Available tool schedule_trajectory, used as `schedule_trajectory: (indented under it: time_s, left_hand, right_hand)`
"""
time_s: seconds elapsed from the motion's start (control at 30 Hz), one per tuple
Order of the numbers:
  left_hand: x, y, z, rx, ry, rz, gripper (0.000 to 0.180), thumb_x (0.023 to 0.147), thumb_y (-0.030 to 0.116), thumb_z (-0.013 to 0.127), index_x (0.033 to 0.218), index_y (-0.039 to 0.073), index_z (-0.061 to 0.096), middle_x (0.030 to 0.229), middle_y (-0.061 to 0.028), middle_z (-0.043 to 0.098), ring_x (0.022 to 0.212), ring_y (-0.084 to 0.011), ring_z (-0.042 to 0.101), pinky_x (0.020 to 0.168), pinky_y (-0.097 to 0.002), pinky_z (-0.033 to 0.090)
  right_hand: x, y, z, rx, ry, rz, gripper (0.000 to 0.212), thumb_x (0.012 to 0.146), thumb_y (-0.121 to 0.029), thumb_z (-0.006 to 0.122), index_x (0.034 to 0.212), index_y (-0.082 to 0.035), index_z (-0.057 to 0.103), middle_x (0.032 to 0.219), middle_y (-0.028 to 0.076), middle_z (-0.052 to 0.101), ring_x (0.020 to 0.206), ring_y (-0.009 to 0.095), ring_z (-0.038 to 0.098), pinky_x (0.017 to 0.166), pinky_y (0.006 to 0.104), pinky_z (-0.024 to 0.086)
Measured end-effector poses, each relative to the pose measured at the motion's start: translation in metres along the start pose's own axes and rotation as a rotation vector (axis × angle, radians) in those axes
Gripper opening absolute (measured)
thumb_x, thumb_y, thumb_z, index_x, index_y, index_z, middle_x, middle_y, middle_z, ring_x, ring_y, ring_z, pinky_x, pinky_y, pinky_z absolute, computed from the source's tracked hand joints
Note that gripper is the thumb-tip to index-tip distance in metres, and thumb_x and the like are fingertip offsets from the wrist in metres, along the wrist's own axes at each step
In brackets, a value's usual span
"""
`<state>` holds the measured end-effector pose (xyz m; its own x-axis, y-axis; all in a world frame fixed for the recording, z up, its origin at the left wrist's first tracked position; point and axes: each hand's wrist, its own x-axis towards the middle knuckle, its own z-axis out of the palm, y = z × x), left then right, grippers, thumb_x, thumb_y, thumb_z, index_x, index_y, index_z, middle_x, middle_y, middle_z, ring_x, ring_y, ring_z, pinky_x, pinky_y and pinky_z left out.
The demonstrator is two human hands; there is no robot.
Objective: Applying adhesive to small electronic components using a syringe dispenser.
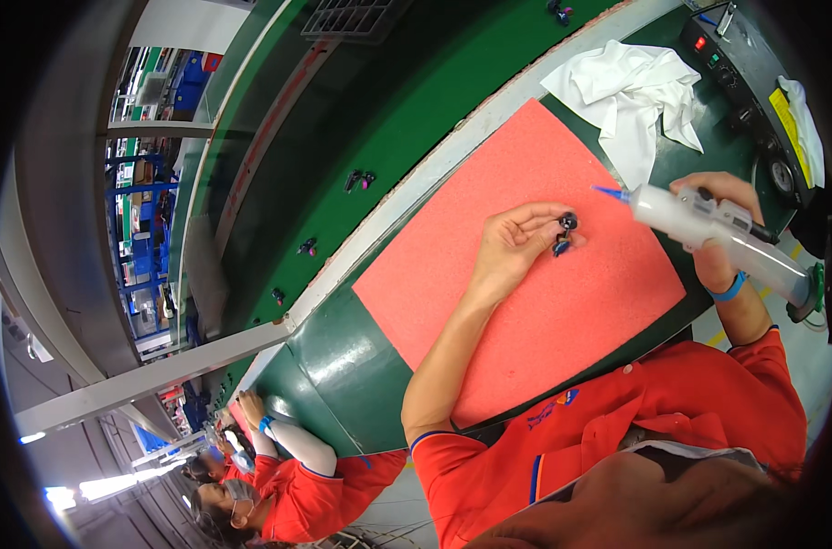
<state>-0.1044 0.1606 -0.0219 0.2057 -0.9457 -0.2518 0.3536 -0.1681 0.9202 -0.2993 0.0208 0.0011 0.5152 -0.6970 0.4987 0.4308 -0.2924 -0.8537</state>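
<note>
My left hand (509,249) is closed, pinching a small dark part (567,222) between thumb and fingertips. The part has a round black end and a bluish lower end, too small to name its kind. Both are over a pink foam mat (452,293). My right hand (712,265) is wrapped round a large translucent dispensing syringe (665,210) with pale contents. Its blue tapered tip (610,192) points left, above the mat and apart from the small part. A green fitting (815,288) caps the syringe's rear end.
A crumpled white cloth (631,87) lies beyond the mat. Far right stands a black control box (740,91) with a lit red light and a gauge. Several small parts (359,180) ride on a green conveyor (407,119) behind a pale rail. A co-worker (292,499) sits at lower left.
</note>
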Motion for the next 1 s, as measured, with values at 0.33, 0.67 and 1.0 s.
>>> schedule_trajectory:
  time_s: [0.33, 0.67, 1.0]
  left_hand:
    - [-0.001, -0.001, 0.006, 0.095, 0.068, -0.035, 0.020, 0.082, -0.002, 0.048, 0.101, -0.006, 0.053, 0.085, -0.0122, 0.061, 0.078, -0.0167, 0.060, 0.068, -0.0240, 0.048]
    - [-0.002, -0.004, 0.009, 0.121, 0.099, -0.026, 0.019, 0.081, -0.003, 0.051, 0.099, -0.006, 0.054, 0.086, -0.0106, 0.061, 0.076, -0.0138, 0.059, 0.068, -0.0231, 0.048]
    - [-0.001, 0.001, 0.009, 0.153, 0.111, -0.031, 0.019, 0.081, -0.001, 0.051, 0.099, -0.006, 0.054, 0.087, -0.0102, 0.061, 0.076, -0.0130, 0.059, 0.068, -0.0230, 0.049]
  right_hand:
    - [0.013, 0.006, 0.014, -0.358, -0.402, -0.301, 0.034, 0.056, -0.010, 0.064, 0.086, -0.001, 0.053, 0.074, 0.015, 0.060, 0.067, 0.024, 0.063, 0.055, 0.0265, 0.050]
    - [0.014, 0.008, 0.022, -0.373, -0.433, -0.356, 0.033, 0.053, -0.007, 0.065, 0.084, -0.001, 0.054, 0.069, 0.014, 0.061, 0.062, 0.023, 0.063, 0.052, 0.0254, 0.050]
    - [0.017, 0.005, 0.023, -0.396, -0.419, -0.341, 0.034, 0.052, -0.004, 0.067, 0.084, -0.003, 0.055, 0.071, 0.011, 0.061, 0.061, 0.021, 0.063, 0.050, 0.0231, 0.048]
